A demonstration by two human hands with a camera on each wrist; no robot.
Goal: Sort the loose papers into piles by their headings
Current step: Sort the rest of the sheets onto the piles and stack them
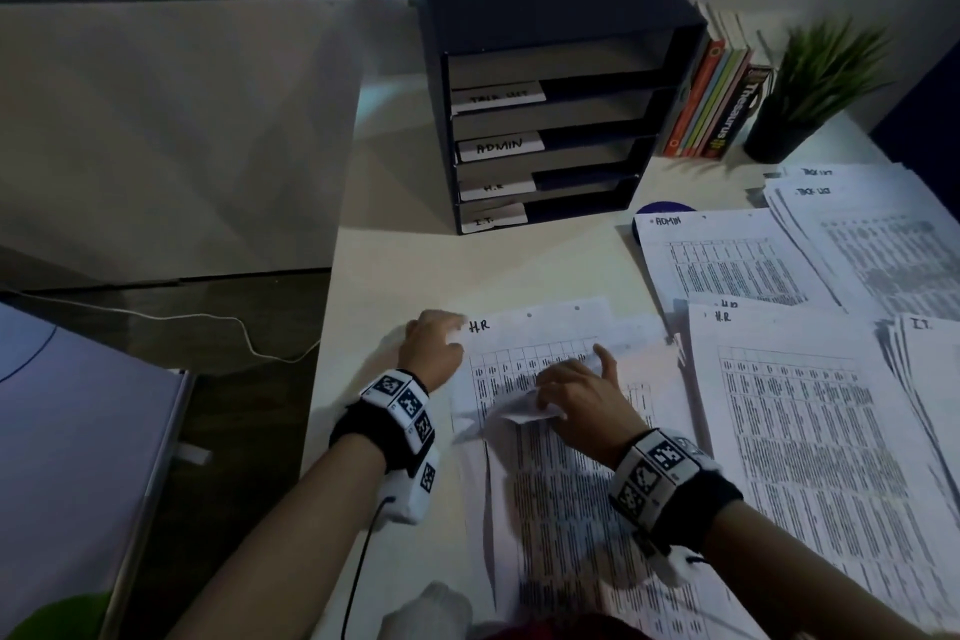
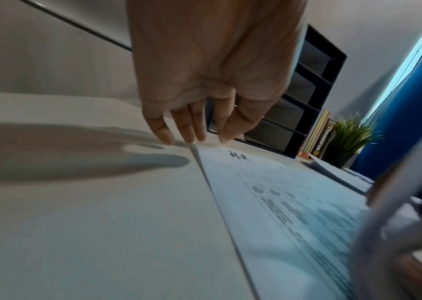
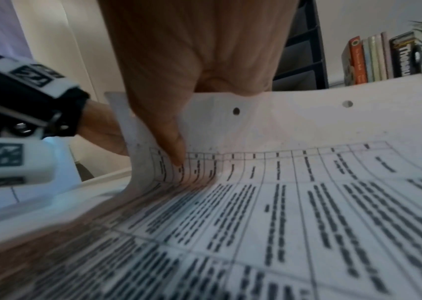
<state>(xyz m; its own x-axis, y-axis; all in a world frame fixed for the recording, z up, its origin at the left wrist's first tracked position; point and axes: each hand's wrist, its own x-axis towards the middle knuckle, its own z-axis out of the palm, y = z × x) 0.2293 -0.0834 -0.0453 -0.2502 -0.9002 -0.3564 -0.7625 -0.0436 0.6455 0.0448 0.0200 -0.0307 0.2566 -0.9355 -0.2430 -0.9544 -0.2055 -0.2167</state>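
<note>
A printed sheet headed "H.R" [image 1: 524, 333] tops the loose stack [image 1: 571, 535] in front of me. My left hand [image 1: 441, 335] sets straight fingertips [image 2: 192, 140] on the sheet's top-left corner [image 2: 240, 160]. My right hand [image 1: 571, 392] grips the same sheet lower down and bunches it. In the right wrist view the thumb [image 3: 174, 150] presses on the curled-up sheet [image 3: 307, 182], with the other fingers hidden behind it. Sorted piles lie to the right: ADMIN [image 1: 727, 255], Task List [image 1: 872, 234], H.R [image 1: 805, 431], I.T. [image 1: 930, 359].
A dark file organiser [image 1: 545, 120] with trays labelled Task List, Admin, H.R and I.T. stands at the back. Books [image 1: 717, 104] and a potted plant [image 1: 815, 83] stand to its right. The table's left edge [image 1: 330, 327] runs just beside my left hand.
</note>
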